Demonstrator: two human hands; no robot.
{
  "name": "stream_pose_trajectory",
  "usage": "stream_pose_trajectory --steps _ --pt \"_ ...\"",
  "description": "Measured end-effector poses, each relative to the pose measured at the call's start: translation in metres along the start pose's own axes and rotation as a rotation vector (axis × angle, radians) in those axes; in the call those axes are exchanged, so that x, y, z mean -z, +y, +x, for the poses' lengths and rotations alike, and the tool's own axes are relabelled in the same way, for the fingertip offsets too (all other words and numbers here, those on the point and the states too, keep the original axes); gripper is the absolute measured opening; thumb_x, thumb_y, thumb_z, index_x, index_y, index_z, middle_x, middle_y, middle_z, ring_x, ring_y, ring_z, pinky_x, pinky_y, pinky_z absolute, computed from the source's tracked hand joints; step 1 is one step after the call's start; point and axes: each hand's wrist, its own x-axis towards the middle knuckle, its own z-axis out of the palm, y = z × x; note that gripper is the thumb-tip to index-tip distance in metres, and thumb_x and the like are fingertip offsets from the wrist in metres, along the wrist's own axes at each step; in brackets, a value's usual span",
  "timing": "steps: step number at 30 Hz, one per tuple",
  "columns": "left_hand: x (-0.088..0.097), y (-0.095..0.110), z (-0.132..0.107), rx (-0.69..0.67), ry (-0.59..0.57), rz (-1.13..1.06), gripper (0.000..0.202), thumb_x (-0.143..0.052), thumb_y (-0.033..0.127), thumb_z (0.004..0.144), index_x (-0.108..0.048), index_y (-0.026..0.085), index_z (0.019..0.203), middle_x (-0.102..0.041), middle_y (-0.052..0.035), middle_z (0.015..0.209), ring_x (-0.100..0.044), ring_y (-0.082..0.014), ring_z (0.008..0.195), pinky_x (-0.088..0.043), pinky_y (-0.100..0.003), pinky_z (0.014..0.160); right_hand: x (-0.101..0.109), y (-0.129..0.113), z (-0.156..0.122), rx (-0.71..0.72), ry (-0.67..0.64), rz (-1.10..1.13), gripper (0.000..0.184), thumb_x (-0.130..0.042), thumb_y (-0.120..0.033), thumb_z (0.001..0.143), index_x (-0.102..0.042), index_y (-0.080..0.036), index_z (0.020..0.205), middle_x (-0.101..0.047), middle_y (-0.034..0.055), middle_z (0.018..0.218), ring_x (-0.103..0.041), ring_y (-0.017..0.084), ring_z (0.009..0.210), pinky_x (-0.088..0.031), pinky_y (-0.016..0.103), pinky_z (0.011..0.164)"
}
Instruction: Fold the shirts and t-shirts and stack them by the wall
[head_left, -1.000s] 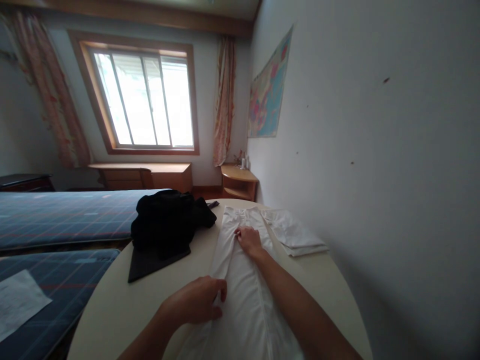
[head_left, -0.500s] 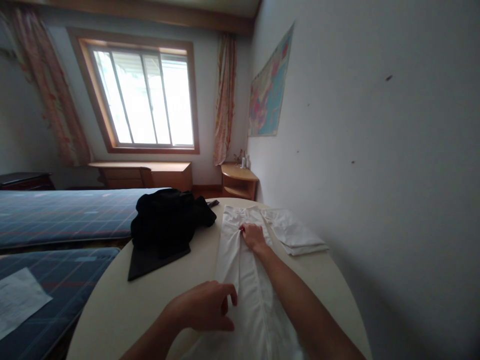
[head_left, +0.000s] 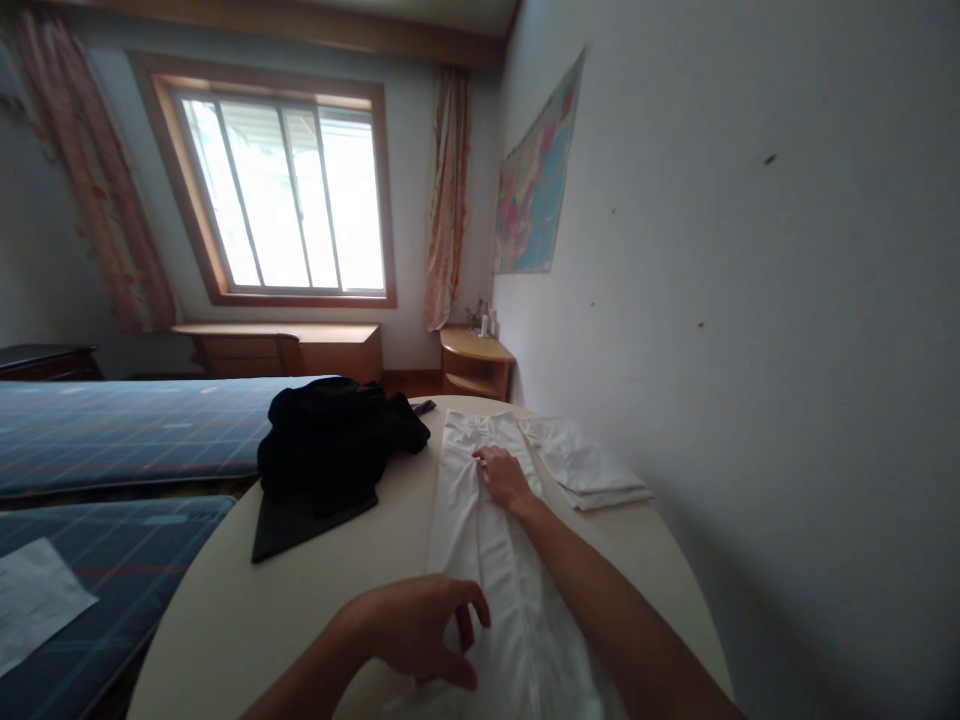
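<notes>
A pair of white trousers (head_left: 495, 570), folded into a long strip, runs from the table's far side toward me. Near its far, waist end, my right hand (head_left: 502, 475) is closed with the fingertips on the cloth, where creases converge. My left hand (head_left: 420, 625) hovers at the left edge of the nearer part, thumb and bent fingers apart, holding nothing. Right of the strip lies another folded white garment (head_left: 589, 465). The nearest end of the trousers runs out of view.
The round cream table (head_left: 225, 610) bears a heap of black clothing (head_left: 330, 435) at its far left, over a flat dark piece (head_left: 311, 525). Blue plaid mattresses (head_left: 135, 430) stand left, one with a paper sheet (head_left: 41, 600). A white wall (head_left: 750, 430) rises close on the right.
My left hand has moved slightly right and down, its thumb lower. The right hand stays at the waist end, its fingertips shifted slightly left.
</notes>
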Motion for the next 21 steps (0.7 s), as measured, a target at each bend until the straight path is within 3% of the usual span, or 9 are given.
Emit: stream_pose_trajectory --steps 4,8,9,10,13,15,17,21 --pt "-0.001 -0.008 0.005 0.019 -0.155 -0.198 0.063 -0.083 0.03 0.06 -0.058 0.025 0.117 -0.069 -0.0035 0.108 -0.057 -0.0068 0.048 -0.047 -0.019 0.044 0.012 -0.007 -0.03 0.109 -0.021 0.022 0.03 -0.053 -0.011 0.087 -0.069 -0.026 0.108 -0.063 0.0039 0.118 -0.054 0.02 0.112 -0.039 0.03 0.094" --pt "0.005 -0.013 0.006 -0.076 -0.324 -0.391 0.039 -0.066 0.033 0.08 -0.053 0.023 0.115 -0.071 -0.0065 0.104 -0.064 -0.0114 0.051 -0.05 -0.023 0.048 0.032 -0.013 -0.065 0.197 -0.084 0.082 0.024 -0.056 -0.012 0.086 -0.072 -0.024 0.099 -0.065 0.005 0.113 -0.057 0.021 0.109 -0.038 0.033 0.096" --pt "0.007 -0.016 0.007 -0.108 -0.277 -0.396 0.033 -0.061 0.034 0.084 -0.052 0.022 0.114 -0.072 -0.0068 0.102 -0.065 -0.0127 0.054 -0.05 -0.023 0.048 0.037 -0.015 -0.073 0.206 -0.108 0.102 0.023 -0.057 -0.012 0.086 -0.073 -0.024 0.098 -0.066 0.0052 0.11 -0.058 0.021 0.106 -0.038 0.034 0.095" --pt "0.01 -0.019 0.01 -0.136 -0.155 -0.372 0.029 -0.056 0.034 0.087 -0.053 0.021 0.113 -0.072 -0.0067 0.099 -0.067 -0.0139 0.057 -0.049 -0.023 0.05 0.042 -0.017 -0.082 0.223 -0.135 0.124 0.022 -0.057 -0.012 0.085 -0.073 -0.023 0.096 -0.068 0.0051 0.106 -0.059 0.02 0.104 -0.039 0.034 0.095" --pt "0.017 -0.037 0.022 -0.199 0.49 -0.107 0.022 -0.05 0.029 0.09 -0.058 0.021 0.109 -0.072 -0.0057 0.099 -0.07 -0.0176 0.08 -0.054 -0.029 0.071 0.055 -0.025 -0.108 0.335 -0.237 0.207 0.024 -0.059 -0.009 0.08 -0.074 -0.023 0.094 -0.07 0.0037 0.098 -0.062 0.019 0.098 -0.04 0.032 0.093" --pt "0.019 -0.053 0.032 -0.221 0.779 0.109 0.025 -0.052 0.027 0.088 -0.061 0.024 0.112 -0.068 -0.006 0.115 -0.065 -0.021 0.103 -0.049 -0.034 0.093 0.061 -0.033 -0.125 0.445 -0.303 0.274 0.023 -0.062 -0.01 0.078 -0.073 -0.023 0.094 -0.071 0.0027 0.095 -0.063 0.018 0.097 -0.04 0.03 0.095" --pt "0.021 -0.07 0.042 -0.262 0.843 0.2 0.033 -0.051 0.026 0.09 -0.059 0.024 0.122 -0.063 -0.0064 0.127 -0.058 -0.0218 0.119 -0.042 -0.036 0.106 0.064 -0.044 -0.139 0.54 -0.361 0.333 0.018 -0.07 -0.021 0.078 -0.073 -0.023 0.096 -0.071 0.0026 0.096 -0.062 0.018 0.098 -0.038 0.031 0.098" --pt "0.022 -0.091 0.056 -0.299 0.796 0.286 0.041 -0.047 0.029 0.094 -0.054 0.021 0.134 -0.053 -0.0082 0.141 -0.047 -0.0224 0.132 -0.033 -0.041 0.114 0.063 -0.064 -0.16 0.639 -0.473 0.338 0.042 -0.078 -0.044 0.071 -0.071 -0.025 0.108 -0.07 0.0043 0.105 -0.06 0.022 0.105 -0.032 0.036 0.105"
